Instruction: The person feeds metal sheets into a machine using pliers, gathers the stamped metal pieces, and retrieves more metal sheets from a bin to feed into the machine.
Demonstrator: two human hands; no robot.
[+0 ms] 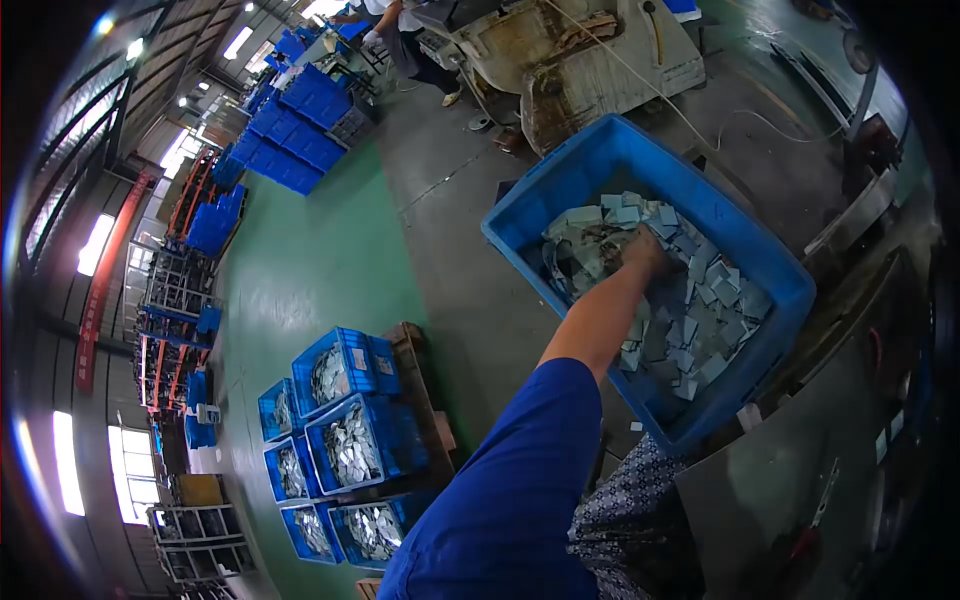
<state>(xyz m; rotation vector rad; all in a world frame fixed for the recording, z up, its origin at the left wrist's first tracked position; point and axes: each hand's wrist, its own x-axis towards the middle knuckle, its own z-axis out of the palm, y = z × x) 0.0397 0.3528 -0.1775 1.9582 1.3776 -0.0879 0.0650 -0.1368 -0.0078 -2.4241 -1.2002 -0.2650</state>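
My left hand [645, 253] reaches down into a large blue plastic crate [745, 213], the arm in a blue sleeve. It touches a heap of small, flat, pale grey-blue rectangular pieces [712, 285] scattered over the crate's bottom. Just left of the fingers lies a greyish, shiny mass [580, 248], perhaps clear plastic, which I cannot make out well. The fingers are turned away and partly buried, so what they grip, if anything, is hidden. My right hand is outside the picture.
Several blue crates [345, 400] of shiny flat pieces stand on a wooden pallet [425, 390]. A dark worktable [760, 500] with a thin tool [825, 492] is at lower right. Stained machinery [600, 85] and another person [405, 40] are beyond the crate. Stacked blue bins [290, 130] stand farther off.
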